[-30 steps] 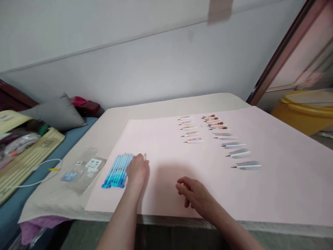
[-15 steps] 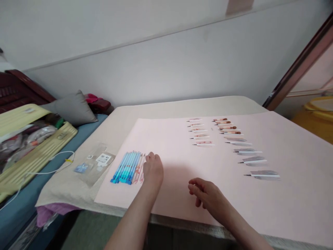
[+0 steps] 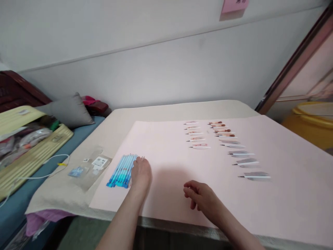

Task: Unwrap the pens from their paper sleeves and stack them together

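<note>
My left hand [image 3: 142,172] reaches down at the right end of a row of blue pens [image 3: 122,171]. Its fingers are curled together over slim pink-and-clear pens, mostly covered by the hand, with a few tips [image 3: 142,158] showing past the knuckles. Whatever is between the fingertips stays hidden. To the right, my right hand [image 3: 201,198] hovers above the pink sheet [image 3: 166,146], loosely bent, fingers apart, with nothing in it. Beyond it lie slim white sticks with dark points, paired with pink-patterned pieces [image 3: 198,139], brown-topped pieces [image 3: 225,131] and greyish clear pieces [image 3: 256,174].
Clear plastic packaging [image 3: 95,170] with white labels and a small blue packet [image 3: 76,171] lie left of the sheet on the cream table cover [image 3: 57,194]. A white cable [image 3: 39,178] runs beside a yellow box [image 3: 52,149]. A wall [image 3: 166,76] stands behind.
My left hand has moved left and slightly down, now covering the pink pens next to the blue ones. My right hand keeps nearly the same pose. The view has shifted a little.
</note>
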Motion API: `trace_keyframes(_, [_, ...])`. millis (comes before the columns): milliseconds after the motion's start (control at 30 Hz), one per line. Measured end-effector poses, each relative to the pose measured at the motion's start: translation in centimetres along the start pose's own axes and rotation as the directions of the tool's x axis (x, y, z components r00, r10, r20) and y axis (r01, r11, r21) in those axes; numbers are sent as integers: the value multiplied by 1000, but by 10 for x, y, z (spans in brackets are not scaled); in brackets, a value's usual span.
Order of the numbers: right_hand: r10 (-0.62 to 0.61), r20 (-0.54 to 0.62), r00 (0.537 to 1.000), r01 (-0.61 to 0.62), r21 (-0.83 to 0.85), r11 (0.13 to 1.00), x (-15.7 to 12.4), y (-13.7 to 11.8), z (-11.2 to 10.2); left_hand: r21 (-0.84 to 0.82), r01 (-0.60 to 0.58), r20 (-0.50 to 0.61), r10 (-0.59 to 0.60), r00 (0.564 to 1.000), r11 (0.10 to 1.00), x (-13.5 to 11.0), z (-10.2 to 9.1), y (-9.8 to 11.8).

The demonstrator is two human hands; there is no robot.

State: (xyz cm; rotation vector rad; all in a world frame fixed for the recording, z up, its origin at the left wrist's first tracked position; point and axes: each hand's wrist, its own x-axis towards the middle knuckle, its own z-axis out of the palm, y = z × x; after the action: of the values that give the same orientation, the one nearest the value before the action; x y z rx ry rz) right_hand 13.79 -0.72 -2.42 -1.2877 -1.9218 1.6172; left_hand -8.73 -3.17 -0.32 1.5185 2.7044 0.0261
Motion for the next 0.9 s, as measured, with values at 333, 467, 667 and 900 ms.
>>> trace_keyframes(333, [-35,-226,973,-9,-193,981,5,-2,-13,-98,-189,-4,190,982,977,-8,-10,42])
trace_keyframes(467, [-157,-395,905,-5,-379,925,7,2,-23,-232,-261,117,294,949,937,-21,-10,71])
trace_keyframes(667, [-235,-477,847,-178,-670,720,36,6,-57,-281,-350,168,405,899,894,-36,-11,87])
trace_keyframes(900, [-249,-337,908,-144,-809,570,101,-4,-106,-270,-345,200,402,893,899,-30,-10,90])
